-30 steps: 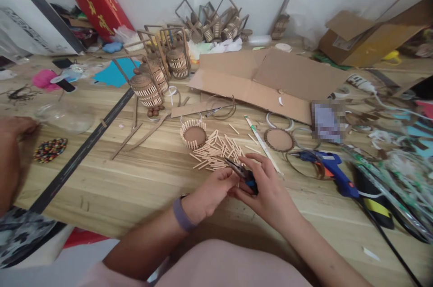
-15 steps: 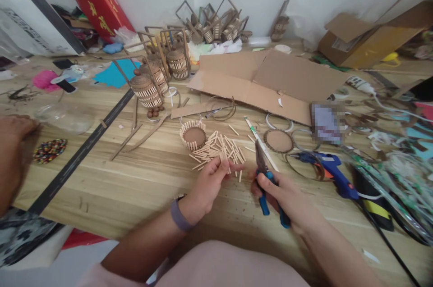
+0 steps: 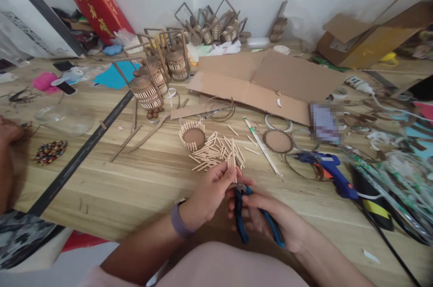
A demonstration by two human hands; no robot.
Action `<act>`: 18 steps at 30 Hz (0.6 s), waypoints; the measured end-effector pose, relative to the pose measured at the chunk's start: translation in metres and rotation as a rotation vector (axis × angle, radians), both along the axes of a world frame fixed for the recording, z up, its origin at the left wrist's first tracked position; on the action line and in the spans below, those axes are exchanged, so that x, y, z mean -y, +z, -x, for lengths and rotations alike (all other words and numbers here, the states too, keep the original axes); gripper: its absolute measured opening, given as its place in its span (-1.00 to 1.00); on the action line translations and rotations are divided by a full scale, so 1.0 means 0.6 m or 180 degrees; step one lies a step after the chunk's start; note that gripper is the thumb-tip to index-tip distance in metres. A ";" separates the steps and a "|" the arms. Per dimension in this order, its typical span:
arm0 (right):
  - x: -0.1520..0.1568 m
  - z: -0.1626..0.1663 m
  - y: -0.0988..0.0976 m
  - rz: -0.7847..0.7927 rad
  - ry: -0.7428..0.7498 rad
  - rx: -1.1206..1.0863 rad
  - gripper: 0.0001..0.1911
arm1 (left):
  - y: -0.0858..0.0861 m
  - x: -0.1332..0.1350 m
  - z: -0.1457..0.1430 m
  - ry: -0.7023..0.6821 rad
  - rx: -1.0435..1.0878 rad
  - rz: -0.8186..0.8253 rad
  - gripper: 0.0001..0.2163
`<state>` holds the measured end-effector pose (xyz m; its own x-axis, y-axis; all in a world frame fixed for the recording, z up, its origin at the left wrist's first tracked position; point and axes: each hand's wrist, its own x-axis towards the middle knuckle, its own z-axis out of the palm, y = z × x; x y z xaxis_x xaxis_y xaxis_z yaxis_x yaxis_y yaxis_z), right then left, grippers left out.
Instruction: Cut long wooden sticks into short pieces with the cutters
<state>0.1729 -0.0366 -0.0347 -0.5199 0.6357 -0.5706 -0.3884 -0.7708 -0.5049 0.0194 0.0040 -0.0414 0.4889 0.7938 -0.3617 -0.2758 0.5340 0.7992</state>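
Observation:
Between the thumb and fingers of my left hand [image 3: 211,190] is a small bunch of thin wooden sticks [image 3: 232,159], their tips pointing up. My right hand [image 3: 270,215] holds blue-handled pliers [image 3: 241,210] with the handles spread apart. The pliers' head is right at the lower ends of the bunch; whether the jaws touch the sticks I cannot make out. Just beyond my hands lies a loose pile of short sticks [image 3: 211,154]. Behind it stands a small round basket base [image 3: 194,136] ringed with upright sticks. A brown disc [image 3: 278,141] with a dark rim lies to the right.
At right is a blue glue gun [image 3: 333,172] with a cable. Flat cardboard [image 3: 243,79] covers the back middle. Finished small baskets [image 3: 145,91] stand at back left. Another person's hand [image 3: 10,131] rests at the left edge, near colourful beads [image 3: 50,152].
My right hand has brought the pliers left and down to the lower ends of the sticks, swinging their head from upward to leftward. My left hand has shifted slightly right and down.

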 end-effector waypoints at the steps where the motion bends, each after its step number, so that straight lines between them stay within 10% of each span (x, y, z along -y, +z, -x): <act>1: 0.004 -0.001 0.005 -0.0004 0.0004 0.0095 -0.68 | -0.001 0.001 0.001 0.0018 -0.0019 -0.0040 -0.60; 9: 0.020 -0.017 0.025 -0.0264 -0.0066 0.0543 -0.52 | 0.019 -0.004 0.006 -0.0046 -0.0133 -0.0726 -0.69; 18: 0.018 -0.089 0.064 -0.1021 0.0683 0.1921 -0.68 | 0.027 -0.019 0.028 -0.1093 -0.0737 -0.1230 -0.63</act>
